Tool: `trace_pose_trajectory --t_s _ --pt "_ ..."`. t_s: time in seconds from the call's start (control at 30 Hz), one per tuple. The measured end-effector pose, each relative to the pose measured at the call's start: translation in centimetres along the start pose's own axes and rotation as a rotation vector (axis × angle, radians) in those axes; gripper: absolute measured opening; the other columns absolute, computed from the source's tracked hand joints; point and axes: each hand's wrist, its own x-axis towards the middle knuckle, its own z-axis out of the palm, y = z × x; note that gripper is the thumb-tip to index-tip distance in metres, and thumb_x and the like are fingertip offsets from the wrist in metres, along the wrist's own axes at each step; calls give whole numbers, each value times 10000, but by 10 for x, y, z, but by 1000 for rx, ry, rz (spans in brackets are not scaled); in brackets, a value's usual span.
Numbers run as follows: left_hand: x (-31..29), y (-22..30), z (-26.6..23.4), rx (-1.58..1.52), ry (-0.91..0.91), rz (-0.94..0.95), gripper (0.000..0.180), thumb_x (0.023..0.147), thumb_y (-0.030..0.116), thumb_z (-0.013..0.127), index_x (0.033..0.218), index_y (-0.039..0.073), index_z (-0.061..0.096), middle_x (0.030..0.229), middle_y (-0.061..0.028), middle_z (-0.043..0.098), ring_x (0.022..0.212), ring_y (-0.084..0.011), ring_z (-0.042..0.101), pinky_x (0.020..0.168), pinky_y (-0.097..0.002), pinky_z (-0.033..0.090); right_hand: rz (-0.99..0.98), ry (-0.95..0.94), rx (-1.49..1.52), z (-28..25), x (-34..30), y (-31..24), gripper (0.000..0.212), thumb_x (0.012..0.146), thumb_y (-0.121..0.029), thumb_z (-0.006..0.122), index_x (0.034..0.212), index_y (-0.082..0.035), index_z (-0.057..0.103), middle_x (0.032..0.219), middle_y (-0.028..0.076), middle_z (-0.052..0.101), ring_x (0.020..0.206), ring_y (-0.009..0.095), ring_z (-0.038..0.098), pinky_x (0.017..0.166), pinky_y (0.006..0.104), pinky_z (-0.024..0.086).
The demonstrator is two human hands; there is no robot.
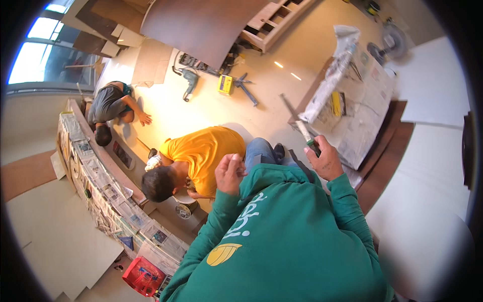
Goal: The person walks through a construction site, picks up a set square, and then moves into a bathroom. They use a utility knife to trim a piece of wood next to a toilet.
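Above the green sweatshirt (282, 236), right hand (326, 160) clenched around a slim tool (306, 135) with green grip, tip toward newspaper-covered board (362, 100). Left hand (229, 173) curled shut just left of it; contents too small to make out. Lap hidden by sweatshirt. Left of sweatshirt, crouching person in orange shirt (201, 151), face unseen. Beyond, bare pale floor (171, 105) around a drill (190, 80).
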Motion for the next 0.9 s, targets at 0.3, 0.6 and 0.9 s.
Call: trace_pose_trajectory --t_s 0.3,0.6,0.9 --pt "130 102 37 148 229 271 232 983 277 616 881 69 607 749 -21 614 658 -89 568 581 -239 488 188 -197 439 -34 208 -32 307 1024 -315 514 989 -17 580 675 39 584 562 102 549 497 255 470" --pt "311 221 225 375 -86 311 167 953 228 689 965 87 600 880 0 637 702 -52 573 579 -203 508 270 140 500 -120 323 -3 320 1018 -316 518 958 -10 592 685 58 632 543 117 573 541 271 480" --pt "493 232 498 439 -313 196 212 1002 289 594 973 80 616 907 -41 670 755 -107 602 604 -249 544 225 462 160 -274 480 63 259 949 -254 625 996 -1 601 713 82 660 605 174 628 591 334 505"
